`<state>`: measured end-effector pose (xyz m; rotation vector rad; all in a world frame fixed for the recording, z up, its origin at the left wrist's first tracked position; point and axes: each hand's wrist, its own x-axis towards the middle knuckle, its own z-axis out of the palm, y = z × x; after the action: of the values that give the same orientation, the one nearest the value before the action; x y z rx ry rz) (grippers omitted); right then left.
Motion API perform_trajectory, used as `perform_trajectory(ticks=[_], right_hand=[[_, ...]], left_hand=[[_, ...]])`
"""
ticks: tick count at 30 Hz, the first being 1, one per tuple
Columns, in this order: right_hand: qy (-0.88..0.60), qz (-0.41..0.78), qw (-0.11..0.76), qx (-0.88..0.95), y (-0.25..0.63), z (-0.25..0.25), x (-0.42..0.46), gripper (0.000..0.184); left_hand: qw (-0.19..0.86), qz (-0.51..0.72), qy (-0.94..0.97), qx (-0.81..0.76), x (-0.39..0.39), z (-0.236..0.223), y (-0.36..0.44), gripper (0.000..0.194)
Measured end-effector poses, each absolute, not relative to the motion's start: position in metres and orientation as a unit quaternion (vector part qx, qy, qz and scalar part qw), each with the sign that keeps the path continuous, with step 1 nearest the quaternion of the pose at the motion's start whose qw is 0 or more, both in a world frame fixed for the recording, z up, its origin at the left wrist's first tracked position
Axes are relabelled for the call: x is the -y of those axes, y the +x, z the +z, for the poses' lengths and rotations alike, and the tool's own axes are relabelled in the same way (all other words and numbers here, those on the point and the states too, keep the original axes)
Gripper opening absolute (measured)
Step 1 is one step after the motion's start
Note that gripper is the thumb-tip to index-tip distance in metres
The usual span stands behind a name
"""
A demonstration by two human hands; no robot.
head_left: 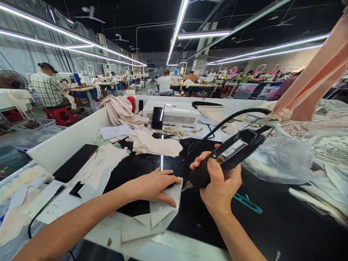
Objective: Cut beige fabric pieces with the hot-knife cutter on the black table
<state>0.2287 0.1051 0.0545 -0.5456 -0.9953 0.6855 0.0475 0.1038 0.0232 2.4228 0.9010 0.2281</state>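
Note:
My right hand [219, 183] is wrapped around a black corded handheld cutter [231, 152], its nose pointing down toward the table. My left hand [156, 185] lies flat with fingers stretched out, pressing a white fabric piece [160, 210] onto the black worktop [272, 217]. The cutter's tip sits just right of my left fingertips, at the edge of that piece. A black cable [231, 117] arcs from the cutter's back toward the rear of the table.
Cut cream fabric pieces [153, 143] lie in piles behind my hands. A black phone [74, 162] rests on the left ledge, teal snips [248, 203] on the right, a white machine box [174, 112] at the back. Lace and plastic [277, 159] crowd the right. Seated workers [49, 88] fill the hall.

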Motion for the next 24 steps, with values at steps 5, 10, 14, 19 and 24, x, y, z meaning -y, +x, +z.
perform_trajectory(ticks=[5, 10, 14, 19, 24], right_hand=[[-0.258, 0.314, 0.790, 0.459, 0.2273, 0.0546, -0.1049, 0.042], [-0.253, 0.317, 0.795, 0.450, 0.2269, 0.0564, -0.1047, 0.041], [-0.258, 0.314, 0.795, 0.450, 0.2259, 0.0562, -0.1045, 0.040], [-0.261, 0.306, 0.790, 0.462, 0.2249, 0.0545, -0.1051, 0.039], [-0.266, 0.300, 0.787, 0.469, 0.2256, 0.0538, -0.1059, 0.039]], left_hand=[[0.284, 0.086, 0.895, -0.334, -0.1038, 0.0245, 0.0463, 0.062], [0.291, 0.081, 0.890, -0.340, -0.1032, 0.0243, 0.0456, 0.062], [0.294, 0.079, 0.889, -0.342, -0.1036, 0.0241, 0.0456, 0.061], [0.301, 0.080, 0.892, -0.328, -0.1044, 0.0241, 0.0446, 0.056], [0.290, 0.079, 0.895, -0.330, -0.1029, 0.0232, 0.0404, 0.061]])
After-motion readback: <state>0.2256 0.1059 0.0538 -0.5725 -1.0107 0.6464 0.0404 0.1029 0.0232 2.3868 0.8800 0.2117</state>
